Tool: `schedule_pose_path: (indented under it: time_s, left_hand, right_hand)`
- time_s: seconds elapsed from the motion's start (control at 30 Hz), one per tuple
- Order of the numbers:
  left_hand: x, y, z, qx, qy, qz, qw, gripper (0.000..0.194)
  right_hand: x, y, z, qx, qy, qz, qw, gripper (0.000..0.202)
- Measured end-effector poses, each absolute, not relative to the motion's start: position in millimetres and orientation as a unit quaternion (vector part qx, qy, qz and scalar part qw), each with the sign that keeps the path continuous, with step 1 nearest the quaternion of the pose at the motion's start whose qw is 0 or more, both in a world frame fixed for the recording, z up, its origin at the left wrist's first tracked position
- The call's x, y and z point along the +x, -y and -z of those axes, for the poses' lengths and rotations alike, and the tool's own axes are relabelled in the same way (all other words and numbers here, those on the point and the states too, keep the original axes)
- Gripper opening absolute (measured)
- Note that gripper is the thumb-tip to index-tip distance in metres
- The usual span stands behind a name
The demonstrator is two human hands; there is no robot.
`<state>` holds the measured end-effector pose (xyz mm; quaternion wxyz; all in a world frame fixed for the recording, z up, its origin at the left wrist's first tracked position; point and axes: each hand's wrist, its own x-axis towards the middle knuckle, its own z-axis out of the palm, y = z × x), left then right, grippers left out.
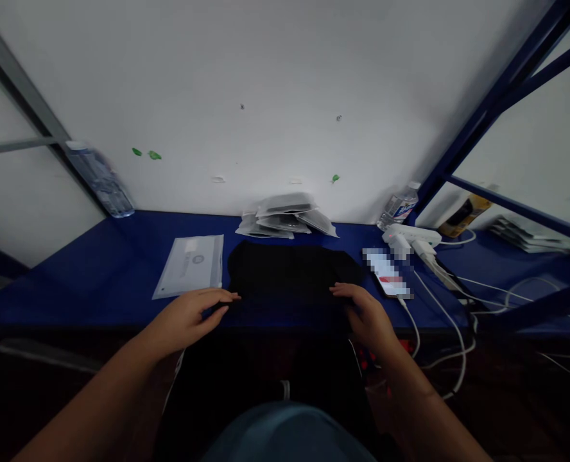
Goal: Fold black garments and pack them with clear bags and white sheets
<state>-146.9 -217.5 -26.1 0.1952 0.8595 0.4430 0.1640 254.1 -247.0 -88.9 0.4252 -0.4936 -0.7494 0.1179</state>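
Observation:
A piece of black cloth (285, 273), apparently a folded garment, lies flat near the front edge of the blue desk (121, 256). At its lower left corner is my left hand (193, 314), fingers stretched out and thumb apart, fingertips touching the fabric. My right hand (364, 311) rests on the lower right part with its fingers extended and the thumb apart below them. Left of the cloth lies a translucent plastic bag (190, 264) with a printed round mark. The cloth's dark folds are hard to make out.
Several packaged flat bags (285, 215) are piled against the wall. To the right are a phone (386, 273) on a charging cable, a white power strip (413, 235) and a bottle (399, 205). Another bottle (102, 179) stands far left. Blue frame bars (487, 122) rise at the right.

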Motion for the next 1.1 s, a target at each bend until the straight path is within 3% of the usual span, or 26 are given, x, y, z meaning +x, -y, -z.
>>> schedule_pose_path:
  time_s: [0.27,0.47,0.67,0.87,1.0,1.1]
  left_hand:
    - [-128.0,181.9,-15.1,0.773,-0.57,-0.239,0.141,0.037]
    - [-88.8,102.2,-34.0,0.754,-0.642,-0.133,0.044,0.033]
    - [-69.3,72.1,10.9,0.74,-0.672,-0.027,-0.006,0.03]
    - [-70.9,81.5,15.5,0.76,-0.634,-0.135,-0.05,0.036]
    - [-59.3,94.8,7.6,0.836,-0.522,-0.171,0.014,0.045]
    - [-47.9,101.2,21.5,0.891,-0.433,-0.121,0.068,0.054]
  right_hand:
    - [221.8,208.7,41.2,-0.593,0.651,-0.08,0.467,0.028]
    - [202.1,132.2,10.5,-0.71,0.641,-0.066,0.284,0.032]
    - [188.2,108.4,29.1,-0.742,0.656,-0.039,0.13,0.038]
    - [182.9,113.3,40.8,-0.712,0.674,0.111,0.161,0.036]
    - [174.8,117.5,41.5,-0.629,0.755,0.069,0.172,0.032]
    - [167.8,121.0,47.2,-0.57,0.806,0.023,0.157,0.043]
